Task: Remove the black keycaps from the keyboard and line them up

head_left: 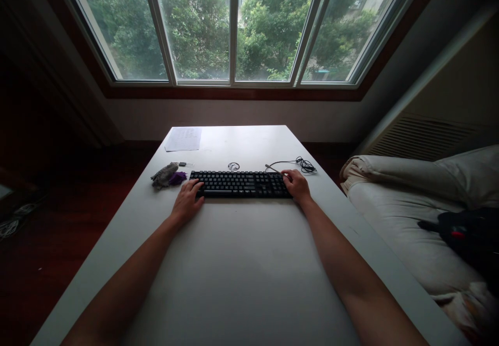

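A black keyboard (237,184) lies flat across the white table, its keys facing up. At its left end rests my left hand (188,200), open, with its fingers spread over the edge and the end keys. My right hand (297,186) is at the other end, closed round a thin stick-like tool (274,169) that points left over the number-pad side. The tool's kind is too small to tell, and its other end is hidden in my fingers.
Left of the keyboard sit a grey fuzzy bundle (164,175) and a purple piece (178,178). Behind it are a small ring-like item (234,166), a coiled black cable (306,165) and a small dark item (182,164). Paper (183,139) lies far left; a sofa (393,205) stands right.
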{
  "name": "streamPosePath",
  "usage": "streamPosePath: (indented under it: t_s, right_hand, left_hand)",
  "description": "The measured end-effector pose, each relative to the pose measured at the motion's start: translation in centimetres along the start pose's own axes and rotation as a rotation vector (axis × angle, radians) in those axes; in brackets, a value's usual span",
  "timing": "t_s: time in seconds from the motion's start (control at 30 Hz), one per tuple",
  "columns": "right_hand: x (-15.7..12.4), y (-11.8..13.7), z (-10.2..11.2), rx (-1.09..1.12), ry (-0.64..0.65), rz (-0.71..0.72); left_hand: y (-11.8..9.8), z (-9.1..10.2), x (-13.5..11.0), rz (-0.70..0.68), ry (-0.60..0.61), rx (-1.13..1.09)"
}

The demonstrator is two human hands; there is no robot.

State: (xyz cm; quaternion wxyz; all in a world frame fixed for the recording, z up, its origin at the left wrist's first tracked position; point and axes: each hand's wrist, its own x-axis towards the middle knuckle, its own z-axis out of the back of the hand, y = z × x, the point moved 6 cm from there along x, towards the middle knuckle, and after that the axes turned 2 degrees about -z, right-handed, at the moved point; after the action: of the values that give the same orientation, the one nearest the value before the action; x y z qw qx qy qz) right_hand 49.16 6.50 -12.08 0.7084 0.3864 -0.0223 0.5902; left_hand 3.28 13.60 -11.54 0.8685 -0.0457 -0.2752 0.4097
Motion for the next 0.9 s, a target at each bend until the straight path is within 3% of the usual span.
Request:
streamPosePath:
  t_s: [0.23,0.5,0.7,0.9]
  right_hand:
    - [0.2,-1.1,-0.1,-0.007,0.015,-0.017]
    - [0.4,-4.1,1.3,-0.002,-0.141,-0.037]
    - [0.4,-3.4,0.2,0.073,-0.089,-0.007]
    - [0.4,-3.2,0.4,-0.009,-0.101,-0.011]
  left_hand:
    - [0.1,0.0,-0.1,-0.007,-0.001,0.007]
    - [0.3,0.0,-0.1,-0.016,0.001,0.006]
    - [0.4,-0.2,0.0,-0.011,0.003,0.017]
    - [0.4,-0.2,-0.1,-0.014,0.001,0.009]
